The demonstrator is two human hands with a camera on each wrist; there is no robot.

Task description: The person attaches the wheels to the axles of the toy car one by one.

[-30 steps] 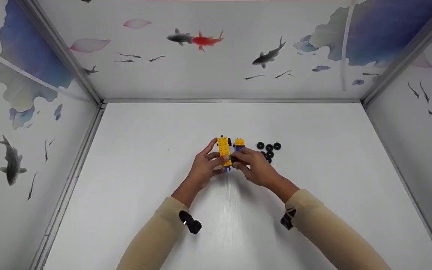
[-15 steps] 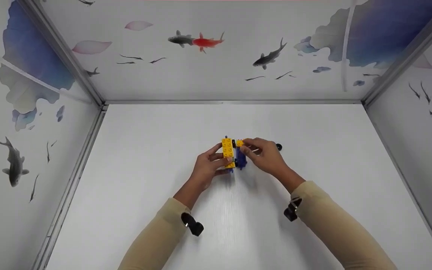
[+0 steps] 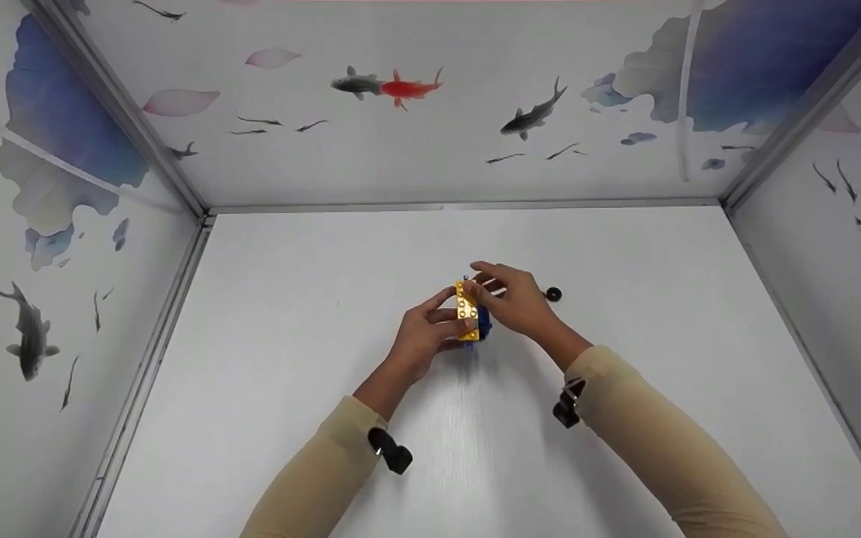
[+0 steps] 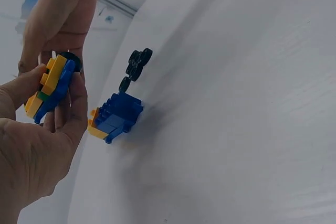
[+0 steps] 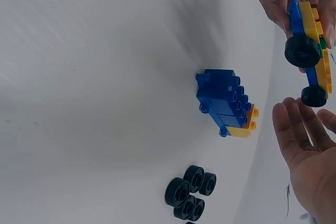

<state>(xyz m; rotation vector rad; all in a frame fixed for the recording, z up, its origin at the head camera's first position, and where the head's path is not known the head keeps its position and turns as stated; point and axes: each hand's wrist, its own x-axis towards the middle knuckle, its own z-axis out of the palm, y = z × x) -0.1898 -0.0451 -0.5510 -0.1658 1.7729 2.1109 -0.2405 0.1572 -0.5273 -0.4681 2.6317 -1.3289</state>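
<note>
My left hand (image 3: 424,336) grips a small brick vehicle (image 3: 468,321) and holds it tilted above the white table (image 3: 311,314). It is a yellow plate on a blue base, with a green piece. The right wrist view shows two black wheels (image 5: 303,51) on the vehicle's (image 5: 311,35) underside. My right hand (image 3: 514,300) reaches to its far end with fairly straight fingers (image 5: 300,124), the tips touching by the wheel (image 5: 314,96). In the left wrist view the vehicle (image 4: 50,83) sits between my left thumb and fingers.
A blue block with a yellow piece (image 5: 227,100) lies on the table under the hands. Several loose black wheels (image 5: 189,192) are piled just beyond it; one wheel (image 3: 553,294) shows right of my right hand. Patterned walls enclose the table.
My left hand has lifted and tilted the vehicle. My right hand moved from its near end up to its far end, and the blue block is now separate on the table.
</note>
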